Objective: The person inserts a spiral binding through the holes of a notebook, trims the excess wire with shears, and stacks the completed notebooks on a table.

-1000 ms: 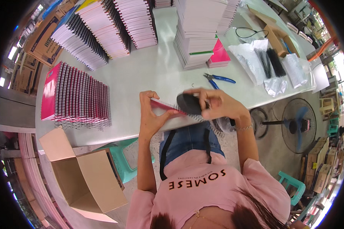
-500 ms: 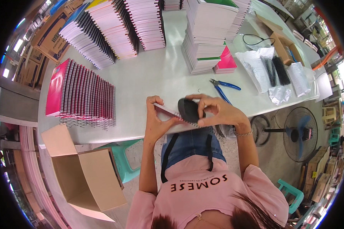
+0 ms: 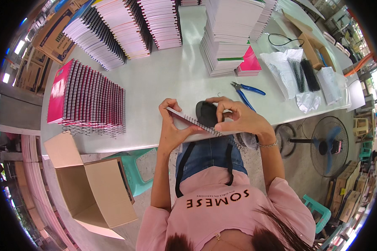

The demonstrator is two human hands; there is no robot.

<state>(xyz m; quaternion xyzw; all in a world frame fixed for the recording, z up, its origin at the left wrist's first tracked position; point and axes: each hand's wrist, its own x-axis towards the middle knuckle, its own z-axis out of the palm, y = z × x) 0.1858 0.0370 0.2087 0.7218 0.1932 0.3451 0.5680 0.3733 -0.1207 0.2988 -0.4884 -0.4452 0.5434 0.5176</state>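
My left hand (image 3: 171,127) grips a thin notebook (image 3: 181,118), tilted on its edge, between thumb and fingers. A dark wire spiral (image 3: 209,129) runs along the notebook's near edge, and its loose coils stick out past the right end. My right hand (image 3: 236,118) is curled, with its fingers on a black rounded object (image 3: 206,113) beside the spiral and its thumb close to the coils. What kind of object it is, I cannot tell. Blue-handled cutting pliers (image 3: 248,93) lie on the table beyond my right hand, near a small bit of wire (image 3: 219,94).
Pink spiral notebooks (image 3: 92,98) stand stacked at left, taller notebook stacks (image 3: 130,31) behind. Unbound white stacks (image 3: 228,42) and pink covers (image 3: 249,62) stand further right. Black spirals (image 3: 308,76) lie on wrapping at far right. An open carton (image 3: 107,188), green stool (image 3: 138,171) and fan (image 3: 329,141) stand below.
More of the spiral shows along the notebook and past its right end. Both hands and the black object appear slightly higher in view, as does the table itself.
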